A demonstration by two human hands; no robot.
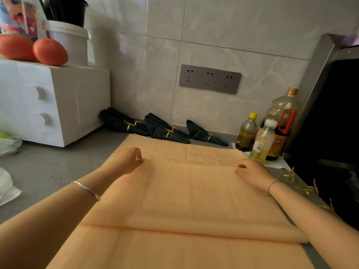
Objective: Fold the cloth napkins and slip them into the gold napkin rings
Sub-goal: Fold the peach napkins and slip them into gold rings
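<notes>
A large peach cloth napkin point(186, 195) lies spread on the grey counter, with one layer folded over so a fold line runs across near me. My left hand point(127, 159) pinches the left corner of the folded layer's far edge. My right hand point(250, 169) pinches the right corner of that same edge. Several dark green napkins point(165, 128), folded and held in gold rings, lie against the wall behind the cloth. Loose gold napkin rings point(303, 186) lie on the counter at the right, beside my right wrist.
A white microwave point(52, 101) with two orange fruits point(49, 52) on top stands at the left. Oil and sauce bottles point(272, 129) cluster at the back right, close to my right hand. A black stove point(334, 133) fills the right side. Plastic bags point(7, 183) lie at the left edge.
</notes>
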